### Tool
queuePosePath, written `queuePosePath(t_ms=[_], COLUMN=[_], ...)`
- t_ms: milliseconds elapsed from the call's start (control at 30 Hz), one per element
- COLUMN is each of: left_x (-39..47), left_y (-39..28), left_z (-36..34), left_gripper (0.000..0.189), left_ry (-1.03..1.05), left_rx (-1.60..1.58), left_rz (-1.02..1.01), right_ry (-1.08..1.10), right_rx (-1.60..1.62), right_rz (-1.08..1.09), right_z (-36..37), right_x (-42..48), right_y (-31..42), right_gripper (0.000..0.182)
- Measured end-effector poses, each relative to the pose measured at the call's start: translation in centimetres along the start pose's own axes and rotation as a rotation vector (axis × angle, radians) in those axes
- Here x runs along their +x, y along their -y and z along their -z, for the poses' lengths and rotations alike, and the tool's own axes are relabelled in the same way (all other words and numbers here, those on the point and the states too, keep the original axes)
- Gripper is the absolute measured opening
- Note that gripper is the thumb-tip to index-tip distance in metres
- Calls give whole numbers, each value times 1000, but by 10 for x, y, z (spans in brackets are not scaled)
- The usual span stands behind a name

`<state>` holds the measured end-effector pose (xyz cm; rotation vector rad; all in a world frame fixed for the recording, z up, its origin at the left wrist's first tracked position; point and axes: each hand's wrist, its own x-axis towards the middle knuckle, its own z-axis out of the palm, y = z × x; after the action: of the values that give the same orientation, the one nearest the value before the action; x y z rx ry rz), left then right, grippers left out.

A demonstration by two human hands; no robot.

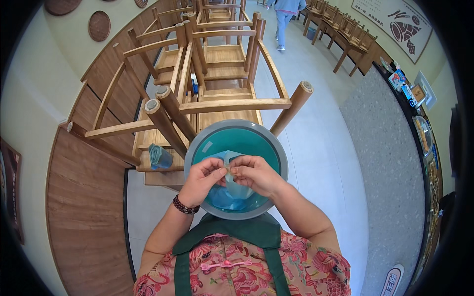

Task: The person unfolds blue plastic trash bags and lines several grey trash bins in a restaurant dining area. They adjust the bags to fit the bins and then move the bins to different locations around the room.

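Observation:
A thin, translucent blue plastic bag (237, 188) is pinched between both hands over a round bin (283, 155) with a grey rim and a teal inside. My left hand (205, 177) grips the bag from the left, a dark bead bracelet on its wrist. From the right, my right hand (255, 174) pinches the same bag, the fingertips of both hands nearly touching. Part of the bag hangs down into the bin. Left of the bin, a roll of blue-green plastic bags (160, 157) stands on the underside of an upturned wooden chair.
Upturned wooden chairs (237, 106) with legs pointing up rest on tables ahead and to the left. A grey speckled counter (389, 148) with items along its edge runs down the right. A person (284, 22) in light blue is in the aisle far ahead. Wood panelling (87, 207) lines the left wall.

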<state>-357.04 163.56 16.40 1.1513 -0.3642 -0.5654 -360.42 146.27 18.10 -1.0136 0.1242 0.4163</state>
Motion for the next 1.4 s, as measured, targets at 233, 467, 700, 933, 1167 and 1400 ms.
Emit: queuePosePath(t_ms=[233,467,700,933,1167,1400], left_x=[-1,0,0,-2,-5,-18], left_y=[-2,-1,0,5,-7,-26], left_z=[1,3,8,7,0,3], left_gripper=[11,13,12,12,14,14], left_ry=[-1,1,-35,-124,-139,-45], left_rx=[41,32,-9,-97,-377,-540], left_rz=[-5,9,-13,-69,-154,-168], right_ry=[-23,8,-23,-297,-358,-342], right_rx=[5,-116,-96,-232,-318,266], right_rz=[-16,49,137,297,458,568], right_z=[0,2,6,13,8,27], right_x=[-1,-3,-1,5,-6,-19], right_y=[-3,-4,-3,-11,3,34], right_gripper=[12,9,7,4,4,14])
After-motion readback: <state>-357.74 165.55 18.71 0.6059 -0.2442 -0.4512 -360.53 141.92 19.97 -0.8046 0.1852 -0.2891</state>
